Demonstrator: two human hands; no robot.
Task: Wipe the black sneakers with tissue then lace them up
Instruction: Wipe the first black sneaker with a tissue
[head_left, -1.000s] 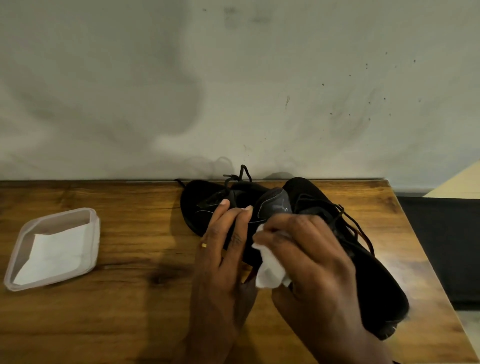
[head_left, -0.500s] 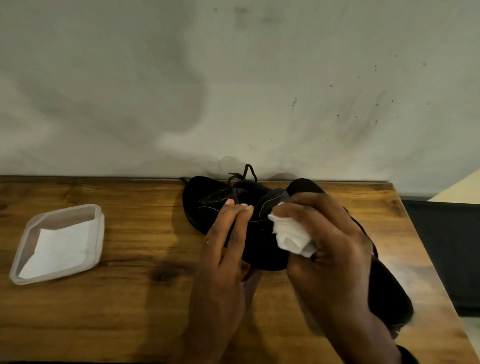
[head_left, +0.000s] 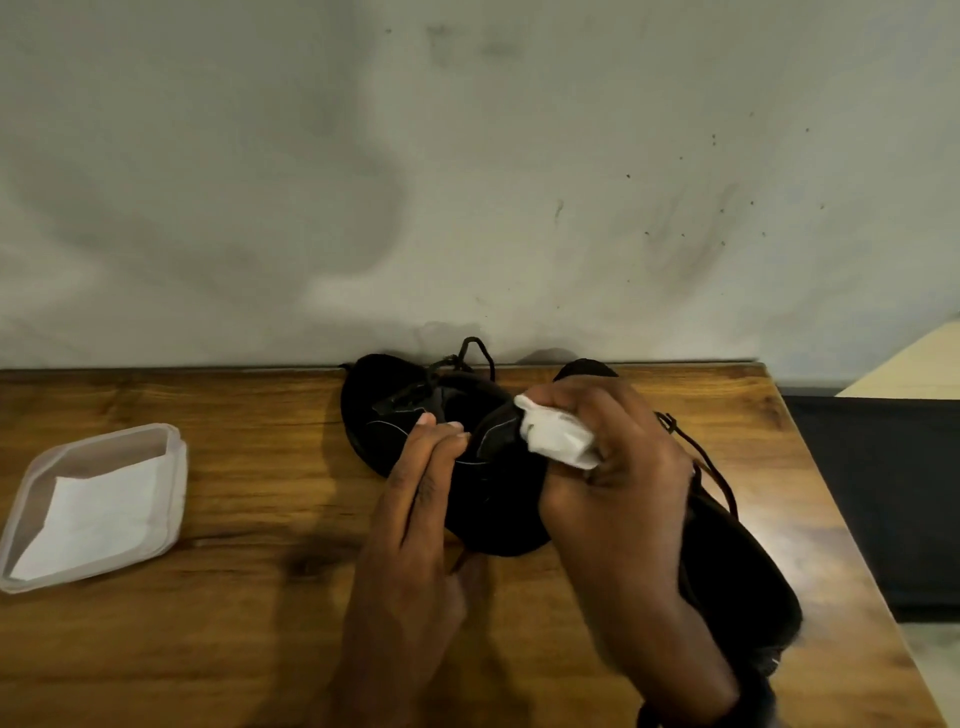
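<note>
Right hand (head_left: 623, 493) tight around wadded tissue (head_left: 556, 439) against black sneaker (head_left: 498, 504), left hand (head_left: 415, 519) in a grip on its side

Dim, soft pic w/ wide-angle bowing at edges; sneakers (head_left: 498, 499) lose detail.

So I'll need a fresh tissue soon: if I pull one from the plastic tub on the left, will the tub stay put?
Probably not firmly: the tub looks thin and translucent, so likely light and apt to slide on the smooth wooden table. The tissue in it lies flat and loose, so should lift out limp.
</note>
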